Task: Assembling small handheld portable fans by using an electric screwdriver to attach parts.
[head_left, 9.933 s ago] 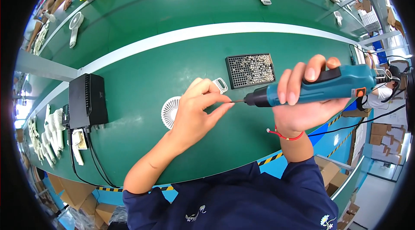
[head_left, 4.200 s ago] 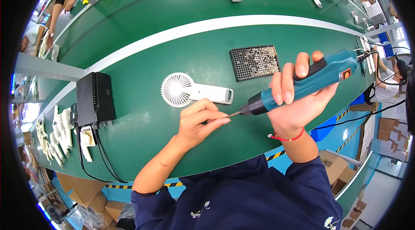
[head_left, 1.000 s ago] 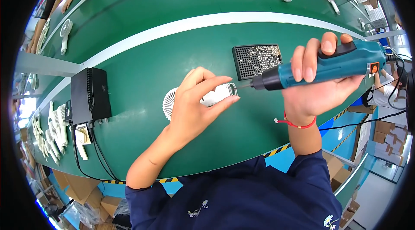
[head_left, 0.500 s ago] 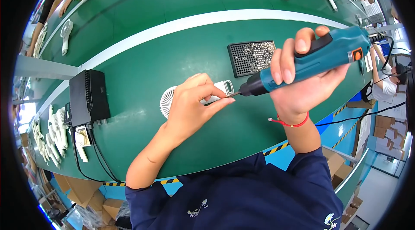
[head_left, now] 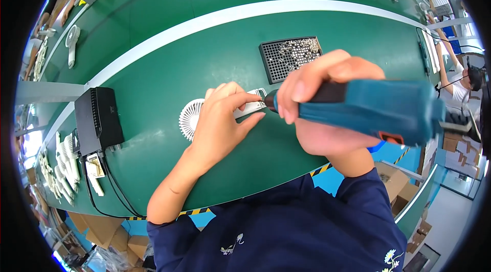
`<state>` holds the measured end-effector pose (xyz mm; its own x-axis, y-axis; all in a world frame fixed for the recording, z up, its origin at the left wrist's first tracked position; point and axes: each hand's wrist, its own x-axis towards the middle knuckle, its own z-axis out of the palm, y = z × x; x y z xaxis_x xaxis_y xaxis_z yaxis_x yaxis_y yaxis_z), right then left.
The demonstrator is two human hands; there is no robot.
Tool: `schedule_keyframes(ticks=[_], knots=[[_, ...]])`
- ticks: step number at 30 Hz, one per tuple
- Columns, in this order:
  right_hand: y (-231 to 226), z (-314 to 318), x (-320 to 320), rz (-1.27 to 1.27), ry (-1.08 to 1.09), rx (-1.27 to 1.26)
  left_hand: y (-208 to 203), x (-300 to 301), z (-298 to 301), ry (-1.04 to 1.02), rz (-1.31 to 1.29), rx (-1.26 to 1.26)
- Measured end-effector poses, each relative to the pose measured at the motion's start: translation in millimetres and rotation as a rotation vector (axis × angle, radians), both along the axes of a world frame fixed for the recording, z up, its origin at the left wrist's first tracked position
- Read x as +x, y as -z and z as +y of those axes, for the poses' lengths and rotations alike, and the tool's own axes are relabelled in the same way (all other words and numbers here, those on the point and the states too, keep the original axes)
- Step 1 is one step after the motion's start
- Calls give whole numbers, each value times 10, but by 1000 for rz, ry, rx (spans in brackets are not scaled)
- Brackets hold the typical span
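My right hand [head_left: 327,103] is wrapped round a teal electric screwdriver [head_left: 365,111], its rear end raised toward me and its black nose pointing left. The tip meets the end of a white handheld fan [head_left: 191,117] that lies flat on the green table. My left hand [head_left: 222,116] is over the fan's handle and holds it down. Its index finger reaches to the screwdriver's tip, while the thumb lies along the handle's near side. The bit and any screw there are too small or hidden to make out. The fan's round ribbed head shows left of my left hand.
A black screw tray [head_left: 276,67] with many small screws stands beyond the screwdriver. At the left are a black box [head_left: 98,121] with cables and a group of white fans [head_left: 66,157]. A white divider strip [head_left: 215,18] crosses the table. Other people are at the far sides.
The screwdriver has come down and tilted, its tip shifting left onto the fan's handle end. My left index finger and thumb have parted from their pinch at the bit.
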<state>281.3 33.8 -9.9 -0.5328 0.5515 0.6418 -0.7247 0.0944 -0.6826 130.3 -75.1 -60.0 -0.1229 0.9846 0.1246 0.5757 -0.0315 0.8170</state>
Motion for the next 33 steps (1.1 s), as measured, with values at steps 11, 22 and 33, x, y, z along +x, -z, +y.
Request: schedule_keyframes(ticks=[11, 22, 33], knots=[[244, -46, -81, 0, 34, -38, 125, 30, -13, 107, 161, -26], [294, 4, -109, -60, 110, 134, 129, 17, -11, 114, 144, 22], [238, 31, -118, -24, 15, 71, 182, 35, 0, 18, 104, 15]])
